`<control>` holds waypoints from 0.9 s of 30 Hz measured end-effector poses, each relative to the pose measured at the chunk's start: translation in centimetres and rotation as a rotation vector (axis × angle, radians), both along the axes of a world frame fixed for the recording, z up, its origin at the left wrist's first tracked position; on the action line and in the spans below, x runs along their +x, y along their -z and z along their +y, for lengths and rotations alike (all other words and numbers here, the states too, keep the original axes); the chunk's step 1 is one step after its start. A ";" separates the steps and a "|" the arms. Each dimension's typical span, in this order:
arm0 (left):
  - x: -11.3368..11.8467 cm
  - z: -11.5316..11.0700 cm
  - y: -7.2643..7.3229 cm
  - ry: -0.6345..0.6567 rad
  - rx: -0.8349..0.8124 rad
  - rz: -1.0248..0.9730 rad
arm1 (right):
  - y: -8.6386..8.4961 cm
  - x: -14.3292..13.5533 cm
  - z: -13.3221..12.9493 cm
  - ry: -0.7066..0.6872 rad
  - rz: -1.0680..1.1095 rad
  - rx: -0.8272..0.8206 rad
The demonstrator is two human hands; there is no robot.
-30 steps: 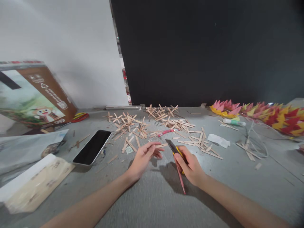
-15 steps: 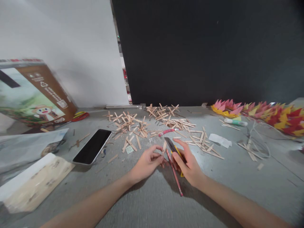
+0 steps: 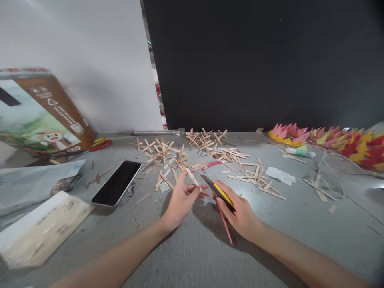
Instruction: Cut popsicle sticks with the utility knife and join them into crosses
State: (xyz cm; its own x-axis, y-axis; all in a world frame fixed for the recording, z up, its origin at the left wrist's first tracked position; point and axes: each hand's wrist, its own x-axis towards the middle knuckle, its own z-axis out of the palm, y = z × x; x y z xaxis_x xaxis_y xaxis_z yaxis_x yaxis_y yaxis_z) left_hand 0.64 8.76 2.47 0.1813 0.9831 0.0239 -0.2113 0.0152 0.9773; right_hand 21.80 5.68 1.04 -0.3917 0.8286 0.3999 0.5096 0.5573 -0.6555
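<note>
Between the fingers of my left hand [image 3: 182,200] is a light wooden craft stick [image 3: 193,179], tilted with its far end up and to the left. My right hand [image 3: 240,212] grips a yellow and black utility knife [image 3: 223,195]. The knife's dark blade points up and left, close to the stick but apart from it. Beneath my right hand a pink pencil [image 3: 227,230] slants down toward me; its upper part is hidden by the fingers, and I cannot tell whether they hold it.
Behind my hands lie heaps of craft sticks [image 3: 163,154], many crossed, and a red pen-like item [image 3: 212,165]. At left are a phone [image 3: 117,184], a tissue pack [image 3: 45,230] and a printed bag [image 3: 48,116]. Folded paper pieces [image 3: 345,144] and a glue stick [image 3: 300,152] are at right.
My left hand has turned and shifted left, bringing the craft stick from near upright to a leftward tilt. The knife has turned to show more yellow, its blade lower and further left.
</note>
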 end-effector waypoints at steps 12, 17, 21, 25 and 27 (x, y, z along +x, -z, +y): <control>0.1 -0.2 0.3 0.058 0.014 0.067 | 0.0 -0.1 -0.2 -0.065 0.006 -0.008; 0.1 -0.3 0.2 0.063 0.029 0.091 | -0.2 -0.1 -0.2 -0.081 0.027 0.003; -0.1 -0.4 0.5 0.059 0.085 0.167 | -0.1 -0.1 -0.2 -0.066 0.026 0.010; -0.4 -0.5 0.7 0.027 0.149 0.309 | -0.1 -0.1 -0.3 -0.072 0.042 0.006; -0.5 -0.6 0.6 0.015 0.200 0.396 | -0.1 -0.2 -0.3 -0.070 0.058 -0.008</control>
